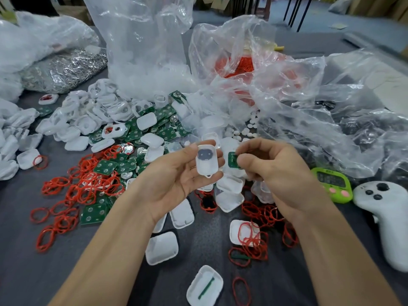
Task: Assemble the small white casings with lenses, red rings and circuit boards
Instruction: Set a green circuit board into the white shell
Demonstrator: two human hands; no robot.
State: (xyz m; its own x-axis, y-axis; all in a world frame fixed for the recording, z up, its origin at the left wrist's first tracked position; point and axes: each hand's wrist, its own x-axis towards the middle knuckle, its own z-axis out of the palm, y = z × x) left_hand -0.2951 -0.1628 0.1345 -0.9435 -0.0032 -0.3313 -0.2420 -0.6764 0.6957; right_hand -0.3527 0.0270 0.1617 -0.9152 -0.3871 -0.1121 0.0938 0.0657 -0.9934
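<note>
My left hand [176, 175] holds a small white casing [207, 161] between thumb and fingers, its hollow side facing me with a grey lens piece inside. Just right of it, my right hand [271, 171] pinches a green circuit board [233, 160] by its edge, a short gap from the casing. Below the hands lie loose white casings [162, 247], red rings [86, 184] and more green circuit boards [95, 214] scattered on the grey table [26, 250]. Small white round lenses [245, 129] lie beyond my hands.
Clear plastic bags [309, 102] crowd the back and right; one holds red rings [238, 67]. A pile of white frames [92, 109] sits at the back left beside a bag of silvery parts [64, 71]. A green timer [333, 184] and white controller [388, 217] lie at right.
</note>
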